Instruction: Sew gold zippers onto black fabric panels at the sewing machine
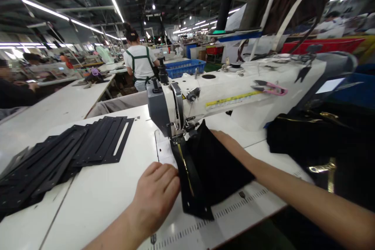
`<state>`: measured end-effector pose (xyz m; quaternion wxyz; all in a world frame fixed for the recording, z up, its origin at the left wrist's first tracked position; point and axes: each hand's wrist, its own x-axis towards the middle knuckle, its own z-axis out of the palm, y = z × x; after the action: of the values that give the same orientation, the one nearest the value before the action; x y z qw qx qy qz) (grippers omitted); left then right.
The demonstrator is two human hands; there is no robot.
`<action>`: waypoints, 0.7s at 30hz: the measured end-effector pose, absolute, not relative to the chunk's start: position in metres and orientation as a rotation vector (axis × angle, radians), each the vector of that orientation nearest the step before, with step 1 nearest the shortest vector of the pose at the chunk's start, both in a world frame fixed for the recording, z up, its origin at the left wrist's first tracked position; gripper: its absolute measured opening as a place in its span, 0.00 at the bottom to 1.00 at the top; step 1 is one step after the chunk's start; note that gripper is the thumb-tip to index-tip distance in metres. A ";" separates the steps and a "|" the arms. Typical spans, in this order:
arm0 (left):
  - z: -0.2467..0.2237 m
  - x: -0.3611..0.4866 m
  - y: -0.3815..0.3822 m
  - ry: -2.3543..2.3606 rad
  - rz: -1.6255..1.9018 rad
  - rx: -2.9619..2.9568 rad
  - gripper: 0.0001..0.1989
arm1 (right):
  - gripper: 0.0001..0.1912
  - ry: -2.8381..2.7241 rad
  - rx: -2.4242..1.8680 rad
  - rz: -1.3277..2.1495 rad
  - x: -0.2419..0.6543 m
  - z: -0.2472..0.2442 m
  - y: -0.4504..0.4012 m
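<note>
A black panel with a gold zipper (188, 177) lies under the presser foot of a white sewing machine (231, 105). A wider black cloth (218, 164) extends from its right side, with one corner standing up near the needle. My left hand (158, 195) is closed at the panel's left edge, its fingers curled and the fingertips mostly hidden. My right hand (222, 138) reaches behind the raised cloth, against its far side. The cloth covers its fingers, so their grip does not show.
Overlapping black slotted pieces (102, 140) lie on the white table at left. Black material with gold zippers (331, 164) is heaped at right. Pink-handled thread snips (271, 87) rest on the machine arm. A blue basket (186, 68) and a person (140, 62) are beyond.
</note>
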<state>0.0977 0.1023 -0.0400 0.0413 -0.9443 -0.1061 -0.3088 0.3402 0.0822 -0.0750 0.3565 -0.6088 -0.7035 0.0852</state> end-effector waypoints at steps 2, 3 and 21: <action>-0.049 0.093 0.095 -0.336 -0.819 -3.001 0.10 | 0.18 -1.727 -1.576 0.286 0.357 -0.075 0.089; -0.051 0.091 0.095 -0.381 -0.773 -3.073 0.09 | 0.19 -1.696 -1.568 0.328 0.359 -0.076 0.092; -0.056 0.118 0.125 -0.905 -0.533 -2.892 0.09 | 0.14 -1.605 -1.677 0.345 0.363 -0.071 0.103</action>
<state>0.1179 0.1247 -0.0562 0.0323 -0.9394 -0.2940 -0.1732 0.3627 0.1028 -0.0706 0.3870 -0.6590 -0.6305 0.1357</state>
